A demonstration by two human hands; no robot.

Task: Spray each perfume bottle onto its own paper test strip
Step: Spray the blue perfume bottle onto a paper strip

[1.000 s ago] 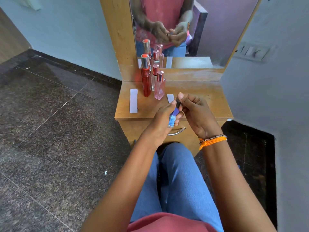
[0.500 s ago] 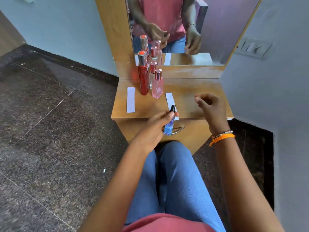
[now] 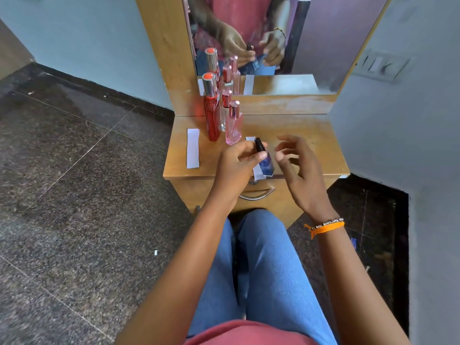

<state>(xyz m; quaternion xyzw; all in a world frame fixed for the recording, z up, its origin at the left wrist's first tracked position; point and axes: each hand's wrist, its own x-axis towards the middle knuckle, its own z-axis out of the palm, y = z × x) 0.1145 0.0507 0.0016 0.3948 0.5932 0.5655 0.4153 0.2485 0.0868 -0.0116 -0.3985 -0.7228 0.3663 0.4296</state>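
No text, label, brand or number can be read anywhere. The red bottle (image 3: 211, 115) bears faint marks down its front, too blurred to make out, and the bead bracelet (image 3: 328, 222), well below it on the right wrist, seems to carry letters that are too small to read.

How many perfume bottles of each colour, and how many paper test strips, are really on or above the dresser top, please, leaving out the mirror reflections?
Red bottle: 1
Pink bottles: 2
Blue bottle, gripped by the left hand: 1
White paper strips: 2
Total: 6
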